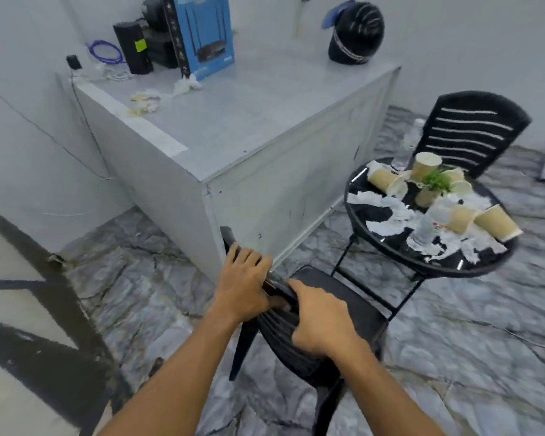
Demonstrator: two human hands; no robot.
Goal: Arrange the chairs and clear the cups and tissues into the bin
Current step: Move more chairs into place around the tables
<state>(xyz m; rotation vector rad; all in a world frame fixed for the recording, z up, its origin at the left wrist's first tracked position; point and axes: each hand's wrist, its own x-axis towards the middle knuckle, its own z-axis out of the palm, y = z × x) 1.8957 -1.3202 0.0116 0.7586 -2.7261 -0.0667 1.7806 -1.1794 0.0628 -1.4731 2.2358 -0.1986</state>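
1. Black plastic chair [337,297], matte and slatted, stood just beside the round tabletop [453,273]; the left hand [243,284] and right hand [321,316] each had fingers curled round the top of its backrest
2. Arranging the chairs seemed the step in hand; next it likely needed sliding squarely toward the tabletop
3. Ribbed paper cups [494,223] and crumpled tissues [387,206] littered the glossy tabletop; no bin showed

Two bare forearms — L hand [243,284], R hand [321,322]

black chair [343,297] beside table [422,266] | second chair [472,127] behind it | cups [496,221], tissues [387,209] strewn atop
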